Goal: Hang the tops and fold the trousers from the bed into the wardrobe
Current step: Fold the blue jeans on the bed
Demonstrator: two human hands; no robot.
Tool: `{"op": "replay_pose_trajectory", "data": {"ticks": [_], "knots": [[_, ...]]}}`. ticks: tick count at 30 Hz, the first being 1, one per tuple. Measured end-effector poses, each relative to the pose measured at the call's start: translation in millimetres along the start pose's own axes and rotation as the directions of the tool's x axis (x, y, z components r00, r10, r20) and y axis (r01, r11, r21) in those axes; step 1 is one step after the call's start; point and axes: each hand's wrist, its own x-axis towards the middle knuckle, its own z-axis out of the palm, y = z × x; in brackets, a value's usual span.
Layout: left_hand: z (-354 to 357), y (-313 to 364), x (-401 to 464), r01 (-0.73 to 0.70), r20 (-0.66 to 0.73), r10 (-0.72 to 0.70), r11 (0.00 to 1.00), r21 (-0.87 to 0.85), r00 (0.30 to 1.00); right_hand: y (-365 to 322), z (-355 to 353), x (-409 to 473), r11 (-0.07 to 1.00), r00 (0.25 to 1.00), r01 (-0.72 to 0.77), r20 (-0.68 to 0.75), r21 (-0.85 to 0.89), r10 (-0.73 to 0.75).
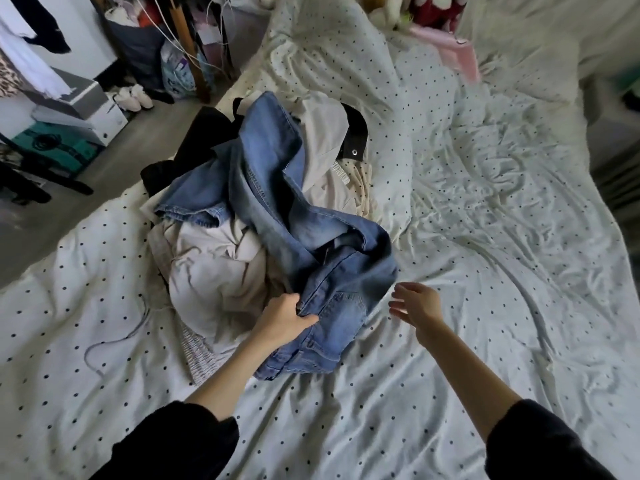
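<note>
A pair of blue jeans [277, 209] lies crumpled on top of a heap of clothes on the bed [485, 237]. My left hand [284, 320] grips the jeans at the waistband near the pocket. To the right of the waistband my right hand [415, 303] hovers apart from the denim, its fingers spread and relaxed, holding nothing. Under the jeans lie a beige garment [214, 271], a cream jacket with a black collar [329, 133], a black garment [197, 147] at the far left of the heap, and a striped piece [197, 355] at the near side.
The bed has a white duvet with small dark dots. A thin white cable [114, 341] lies on it at the left. On the floor to the left stand shoe boxes [69, 112], white shoes [133, 97] and bags. Clothes hang at the upper left. A pink object [453, 50] lies near the pillows.
</note>
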Motion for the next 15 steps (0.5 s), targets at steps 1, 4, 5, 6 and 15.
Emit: {"op": "replay_pose_trajectory", "data": {"ticks": [1, 4, 5, 6, 15], "knots": [[2.4, 8.6, -4.5, 0.007, 0.006, -0.007, 0.999, -0.034, 1.0, 2.1, -4.4, -4.9, 0.999, 1.0, 0.013, 0.026, -0.046, -0.012], [13.1, 35.2, -8.0, 0.082, 0.035, -0.076, 0.976, -0.201, 0.996, 11.5, -17.0, -24.9, 0.986, 0.973, 0.012, 0.229, -0.167, 0.027], [18.2, 48.5, -8.5, 0.131, 0.062, -0.117, 0.942, -0.308, 0.991, 16.7, -26.7, -32.4, 0.98, 0.954, 0.018, 0.296, -0.197, 0.042], [24.9, 64.5, -9.6, 0.174, 0.088, -0.151, 0.883, -0.436, 0.985, 22.7, -39.7, -39.6, 0.972, 0.933, 0.035, 0.357, -0.231, 0.051], [95.4, 186.1, -16.3, 0.213, 0.111, -0.191, 0.685, -0.697, 0.975, 61.8, -124.4, -74.8, 0.965, 0.879, 0.118, 0.476, -0.232, 0.007]]}}
